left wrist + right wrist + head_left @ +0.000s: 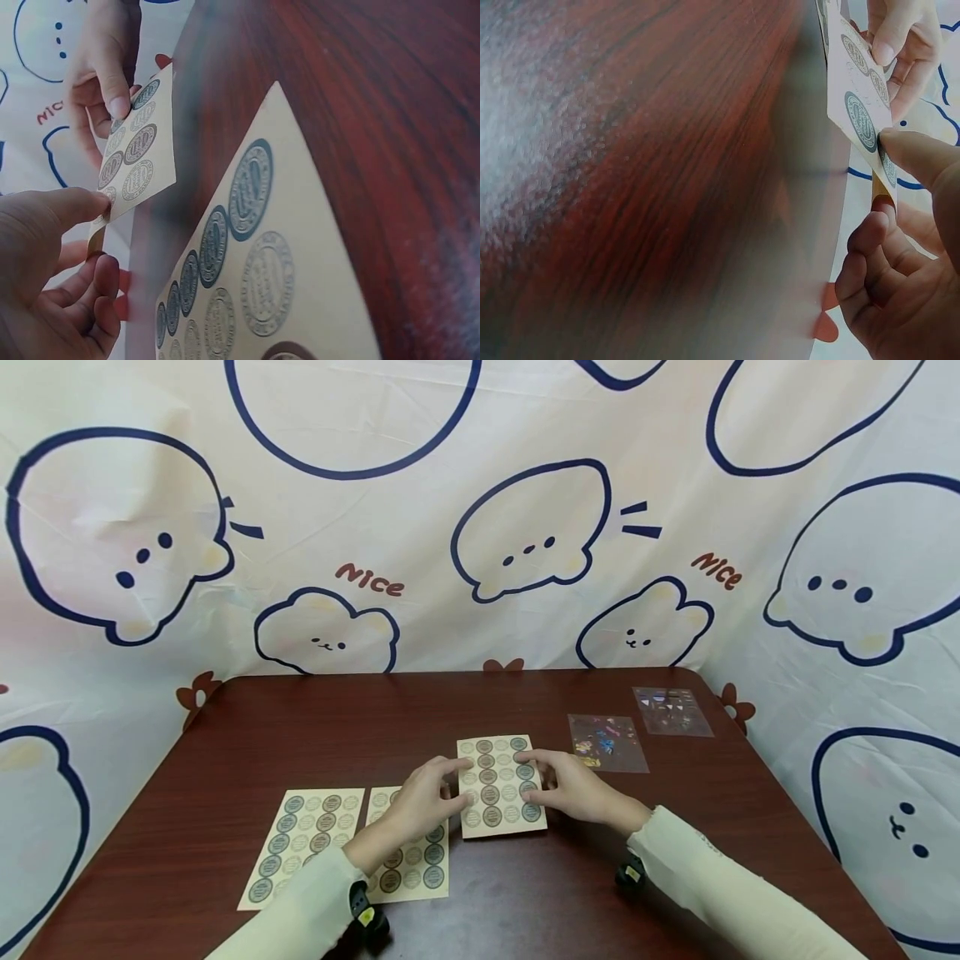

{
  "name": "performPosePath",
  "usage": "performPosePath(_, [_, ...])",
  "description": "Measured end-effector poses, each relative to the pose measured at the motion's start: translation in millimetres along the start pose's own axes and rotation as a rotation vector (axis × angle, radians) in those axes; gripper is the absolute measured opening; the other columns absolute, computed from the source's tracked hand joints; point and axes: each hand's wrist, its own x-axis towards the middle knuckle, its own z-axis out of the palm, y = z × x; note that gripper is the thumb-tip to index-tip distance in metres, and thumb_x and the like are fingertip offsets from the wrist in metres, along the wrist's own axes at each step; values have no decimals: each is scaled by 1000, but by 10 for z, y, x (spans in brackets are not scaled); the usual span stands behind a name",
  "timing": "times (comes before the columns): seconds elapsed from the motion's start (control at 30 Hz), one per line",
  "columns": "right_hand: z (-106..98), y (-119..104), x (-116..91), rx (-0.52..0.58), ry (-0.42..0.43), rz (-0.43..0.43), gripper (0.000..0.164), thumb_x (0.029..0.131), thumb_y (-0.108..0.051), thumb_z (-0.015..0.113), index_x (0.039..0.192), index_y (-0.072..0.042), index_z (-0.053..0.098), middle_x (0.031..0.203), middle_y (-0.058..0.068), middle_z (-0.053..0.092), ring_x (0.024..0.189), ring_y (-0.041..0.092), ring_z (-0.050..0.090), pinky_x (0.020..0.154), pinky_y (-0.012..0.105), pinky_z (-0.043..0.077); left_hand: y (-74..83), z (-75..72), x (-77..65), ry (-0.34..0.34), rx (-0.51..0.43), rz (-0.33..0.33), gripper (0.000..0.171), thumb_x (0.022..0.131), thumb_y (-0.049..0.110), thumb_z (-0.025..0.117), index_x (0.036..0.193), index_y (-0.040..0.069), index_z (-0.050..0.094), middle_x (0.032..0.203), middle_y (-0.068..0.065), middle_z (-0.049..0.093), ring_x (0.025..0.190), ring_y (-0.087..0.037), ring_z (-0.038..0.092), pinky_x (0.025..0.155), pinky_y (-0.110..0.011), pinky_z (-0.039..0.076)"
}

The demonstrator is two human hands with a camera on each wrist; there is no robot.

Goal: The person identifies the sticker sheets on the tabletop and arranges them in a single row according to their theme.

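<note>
Between both hands is a cream sticker sheet (500, 785) printed with rows of round seal stickers, tilted up off the table. My left hand (422, 802) pinches its left edge, thumb on the printed face and fingers behind, as the left wrist view shows. On the opposite edge, my right hand (576, 787) pinches in the same way; the right wrist view shows its thumb (919, 154) on the face. Two similar sheets lie on the table at the left: one sticker sheet (303, 827) farther out, and another sticker sheet (408, 881) partly hidden under my left forearm.
At the back right of the dark wooden table (360, 718) lie two clear sheets: one transparent sheet (626, 752) with small colourful pieces, and a second transparent sheet (675, 718) with silvery ones. A cartoon-printed cloth (420, 527) hangs behind and along the sides.
</note>
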Motion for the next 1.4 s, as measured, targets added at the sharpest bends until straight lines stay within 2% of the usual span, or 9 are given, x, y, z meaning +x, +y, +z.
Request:
performPosePath(0.37, [1,10,-58,0,6,-19,53,92,-24,76,140,-10,58,81,-4,60,63,8,50,56,23,43,47,-18,-10,-11,4,-10,47,85,14,81,130,13,68,107,-3,66,71,-9,52,58,-23,41])
performPosePath(0.63, [32,2,-96,-19,-10,-26,54,91,-25,77,140,-10,58,80,-5,59,63,7,50,57,22,43,42,-13,-60,-32,4,-15,46,84,13,81,128,13,69,105,-3,66,80,-13,57,61,-24,43])
performPosePath(0.83, [60,14,-133,-50,-25,-29,54,90,-24,78,139,-9,59,79,-7,58,62,5,50,57,21,42,17,6,-87,-59,23,8,45,84,15,81,127,12,69,98,-2,64,75,-11,55,60,-23,44])
performPosePath(1.17, [110,47,-182,-87,-76,-45,53,89,-22,79,136,-7,60,75,-9,57,61,1,47,57,19,41,11,26,-137,-112,84,-2,45,84,21,82,127,15,70,97,2,63,70,-7,51,61,-24,42])
performPosePath(1.4, [128,52,-197,-94,-98,-42,54,89,-24,78,137,-5,60,76,-9,57,62,1,48,57,19,41,7,35,-156,-145,79,2,44,84,20,81,126,13,69,91,4,62,66,-6,50,56,-23,41])
